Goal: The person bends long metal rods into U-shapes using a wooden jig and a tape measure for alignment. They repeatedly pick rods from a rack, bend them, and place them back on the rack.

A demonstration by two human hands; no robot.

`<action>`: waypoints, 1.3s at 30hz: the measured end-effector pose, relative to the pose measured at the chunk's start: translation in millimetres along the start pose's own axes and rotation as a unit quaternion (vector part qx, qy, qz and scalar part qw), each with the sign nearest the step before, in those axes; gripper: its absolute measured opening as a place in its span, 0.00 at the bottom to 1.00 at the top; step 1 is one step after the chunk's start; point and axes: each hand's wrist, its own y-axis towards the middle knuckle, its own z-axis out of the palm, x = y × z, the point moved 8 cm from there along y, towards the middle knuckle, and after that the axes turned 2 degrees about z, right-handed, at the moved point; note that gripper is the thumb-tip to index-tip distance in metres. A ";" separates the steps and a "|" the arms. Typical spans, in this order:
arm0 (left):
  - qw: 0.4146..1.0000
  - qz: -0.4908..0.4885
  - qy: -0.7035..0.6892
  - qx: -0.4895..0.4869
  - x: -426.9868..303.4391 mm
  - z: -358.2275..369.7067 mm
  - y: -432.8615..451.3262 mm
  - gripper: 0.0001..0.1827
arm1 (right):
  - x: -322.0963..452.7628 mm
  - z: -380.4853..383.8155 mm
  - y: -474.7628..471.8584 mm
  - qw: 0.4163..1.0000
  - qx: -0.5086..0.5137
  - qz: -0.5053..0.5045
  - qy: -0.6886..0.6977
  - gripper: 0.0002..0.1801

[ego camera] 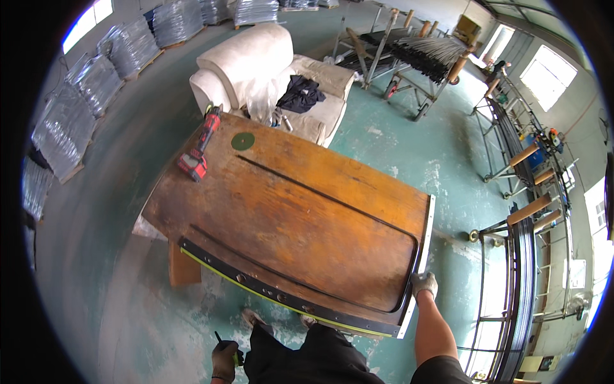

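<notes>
A thin dark U-shaped metal rod (331,197) lies on a worn wooden tabletop (297,211). My right hand (424,284), in a pale glove, grips at the rod's rounded end by the light metal strip (426,235) on the table's right edge. Gloved too, my left hand (225,361) hangs low beside my leg, closed around a black marker or pen (218,337) and something yellow-green, partly hidden. Along the near edge run a dark drilled metal bar (261,284) and a yellow-green strip (225,273). A red cordless power tool (204,144) and a green disc (243,141) rest at the far left.
A pale armchair (249,62) with dark cloth and clear plastic stands beyond the table. At the right are metal racks (515,288) of long dark rods; a wheeled rack (417,57) is farther back. Wrapped pallets (64,129) line the left. A person (499,69) is far off.
</notes>
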 end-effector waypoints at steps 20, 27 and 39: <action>0.984 -0.019 -0.158 -0.083 280.4 198.7 -223.9 0.12 | -21.5 19.0 81.4 0.983 0.090 -0.158 0.027 0.25; 0.969 -0.024 -0.218 -0.117 369.5 259.7 -332.0 0.09 | -13.4 36.6 93.1 0.963 0.184 -0.198 0.015 0.28; 0.929 -0.081 -0.260 -0.252 404.5 393.0 -356.5 0.10 | 39.0 -40.0 99.6 0.854 0.017 -0.513 -0.088 0.43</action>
